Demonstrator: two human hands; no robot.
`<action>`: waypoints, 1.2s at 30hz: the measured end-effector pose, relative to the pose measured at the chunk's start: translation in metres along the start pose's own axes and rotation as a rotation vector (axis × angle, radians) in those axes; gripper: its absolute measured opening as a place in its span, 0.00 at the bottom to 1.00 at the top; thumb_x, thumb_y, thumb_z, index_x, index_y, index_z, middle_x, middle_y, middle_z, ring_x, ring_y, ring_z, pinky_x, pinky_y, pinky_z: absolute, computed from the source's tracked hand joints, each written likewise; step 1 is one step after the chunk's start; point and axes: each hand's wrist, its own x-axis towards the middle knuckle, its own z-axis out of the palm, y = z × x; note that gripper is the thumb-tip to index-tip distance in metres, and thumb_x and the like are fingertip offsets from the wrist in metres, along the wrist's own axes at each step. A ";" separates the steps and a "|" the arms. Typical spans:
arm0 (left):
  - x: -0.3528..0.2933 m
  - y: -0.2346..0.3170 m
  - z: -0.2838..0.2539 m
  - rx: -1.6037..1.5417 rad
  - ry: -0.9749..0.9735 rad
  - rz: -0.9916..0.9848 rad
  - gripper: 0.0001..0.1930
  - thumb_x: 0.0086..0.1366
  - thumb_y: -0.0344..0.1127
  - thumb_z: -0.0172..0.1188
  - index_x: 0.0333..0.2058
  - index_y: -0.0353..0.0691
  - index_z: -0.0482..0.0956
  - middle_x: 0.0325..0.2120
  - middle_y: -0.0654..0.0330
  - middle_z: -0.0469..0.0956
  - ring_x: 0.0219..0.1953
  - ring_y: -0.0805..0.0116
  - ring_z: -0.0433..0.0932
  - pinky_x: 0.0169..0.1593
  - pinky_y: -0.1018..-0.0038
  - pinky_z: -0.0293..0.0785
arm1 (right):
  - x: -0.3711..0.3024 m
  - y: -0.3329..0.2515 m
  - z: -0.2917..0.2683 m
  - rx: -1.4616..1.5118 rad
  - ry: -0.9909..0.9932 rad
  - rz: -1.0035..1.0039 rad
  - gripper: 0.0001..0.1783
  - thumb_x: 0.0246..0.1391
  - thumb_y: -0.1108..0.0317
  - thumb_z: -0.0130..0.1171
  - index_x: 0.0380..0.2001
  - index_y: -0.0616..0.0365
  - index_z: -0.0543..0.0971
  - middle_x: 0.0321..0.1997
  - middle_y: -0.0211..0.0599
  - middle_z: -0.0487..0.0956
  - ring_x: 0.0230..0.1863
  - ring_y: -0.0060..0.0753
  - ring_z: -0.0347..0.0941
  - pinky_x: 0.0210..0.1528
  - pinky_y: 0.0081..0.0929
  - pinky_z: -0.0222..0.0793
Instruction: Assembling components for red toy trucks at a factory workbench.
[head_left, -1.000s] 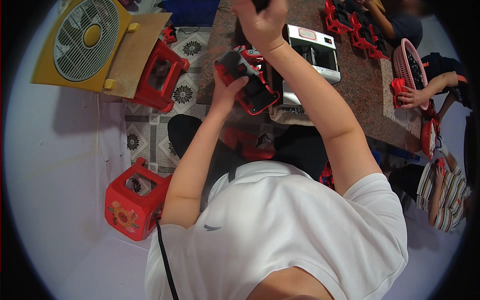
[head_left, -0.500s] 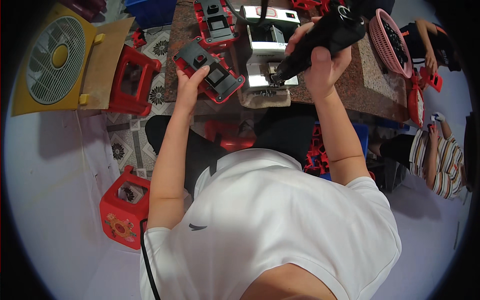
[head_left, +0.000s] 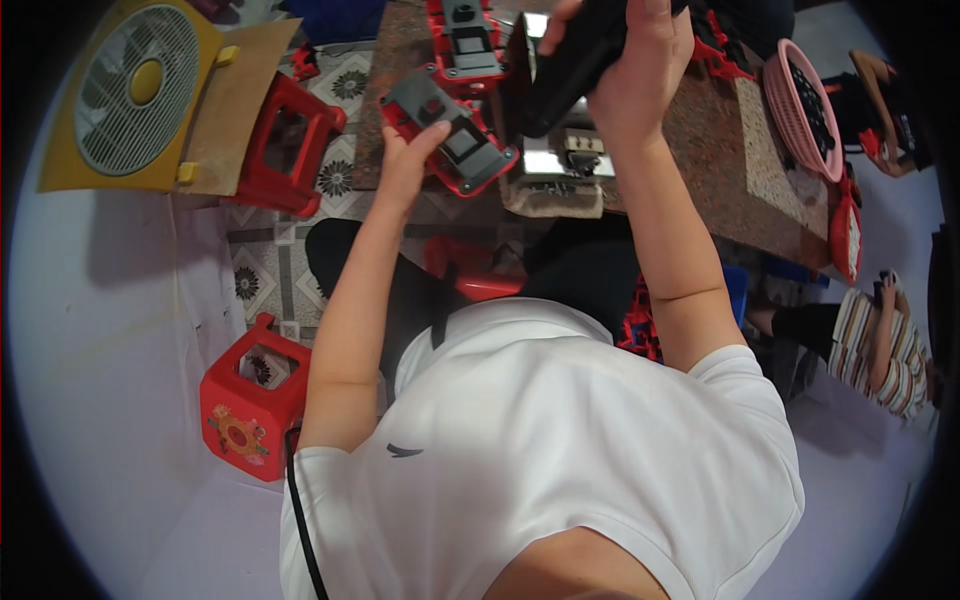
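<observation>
A red-and-grey casing (head_left: 465, 148) sits slantwise at the near edge of the speckled stone table (head_left: 700, 165), though whether it rests on the stone cannot be told. The left hand (head_left: 403, 165) grips its left side, thumb on the grey upper face and the other fingers mostly hidden below. Just to its right, the right hand (head_left: 640, 85) has its fingers wrapped around a thick black tool (head_left: 572, 75), whose lower end slants toward the casing, in front of a silver machine (head_left: 560, 165). A second red-and-grey casing (head_left: 468, 40) lies just beyond the first. Farther right stands a pink basket (head_left: 788, 100) of dark pieces, with a co-worker in a striped shirt (head_left: 880, 345) beyond the table. Well to the left, a yellow fan (head_left: 205, 70) stands beside a brown board (head_left: 235, 115).
</observation>
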 end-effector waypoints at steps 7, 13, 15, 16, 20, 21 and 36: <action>-0.001 0.006 0.005 0.039 0.103 -0.090 0.37 0.53 0.39 0.65 0.58 0.45 0.53 0.49 0.56 0.69 0.47 0.63 0.75 0.47 0.61 0.75 | 0.019 0.043 0.079 0.084 -0.042 -0.349 0.21 0.59 0.52 0.57 0.39 0.57 0.65 0.25 0.32 0.72 0.21 0.20 0.69 0.23 0.19 0.67; -0.002 0.004 0.004 -0.188 0.013 -0.004 0.37 0.52 0.34 0.66 0.55 0.34 0.52 0.48 0.55 0.68 0.51 0.67 0.70 0.54 0.69 0.68 | 0.018 0.069 0.094 0.021 -0.052 -0.349 0.20 0.58 0.54 0.57 0.41 0.58 0.65 0.25 0.31 0.72 0.22 0.21 0.69 0.24 0.20 0.67; -0.003 0.008 0.005 -0.198 0.016 0.016 0.36 0.53 0.35 0.66 0.54 0.33 0.52 0.48 0.55 0.68 0.51 0.68 0.70 0.54 0.70 0.68 | 0.043 0.096 0.105 0.442 -0.211 -0.719 0.19 0.58 0.57 0.59 0.42 0.57 0.65 0.26 0.31 0.72 0.22 0.20 0.69 0.24 0.20 0.66; -0.004 0.009 0.005 -0.191 0.020 0.005 0.36 0.53 0.35 0.66 0.54 0.33 0.52 0.48 0.55 0.68 0.50 0.68 0.70 0.54 0.70 0.68 | 0.036 0.099 0.103 0.442 -0.221 -0.718 0.19 0.58 0.57 0.59 0.42 0.57 0.65 0.26 0.31 0.72 0.22 0.20 0.69 0.24 0.20 0.66; -0.007 0.015 0.003 -0.197 0.006 -0.036 0.36 0.53 0.35 0.65 0.53 0.33 0.52 0.47 0.54 0.67 0.49 0.69 0.70 0.52 0.71 0.69 | 0.016 0.104 0.096 0.052 -0.121 -0.373 0.17 0.51 0.72 0.64 0.39 0.61 0.66 0.28 0.30 0.74 0.25 0.19 0.71 0.28 0.17 0.67; -0.008 0.020 0.004 -0.201 0.010 -0.037 0.36 0.53 0.35 0.65 0.53 0.33 0.52 0.47 0.54 0.67 0.49 0.69 0.70 0.52 0.71 0.69 | 0.017 0.103 0.099 -0.023 -0.134 -0.396 0.18 0.51 0.71 0.64 0.38 0.61 0.66 0.28 0.29 0.74 0.25 0.19 0.71 0.28 0.17 0.67; -0.004 0.017 0.000 -0.148 0.000 -0.048 0.38 0.51 0.37 0.68 0.55 0.35 0.53 0.47 0.54 0.69 0.49 0.67 0.71 0.53 0.68 0.70 | 0.024 0.072 0.096 0.105 -0.200 -0.254 0.16 0.60 0.62 0.57 0.44 0.57 0.66 0.29 0.30 0.72 0.24 0.20 0.68 0.25 0.20 0.65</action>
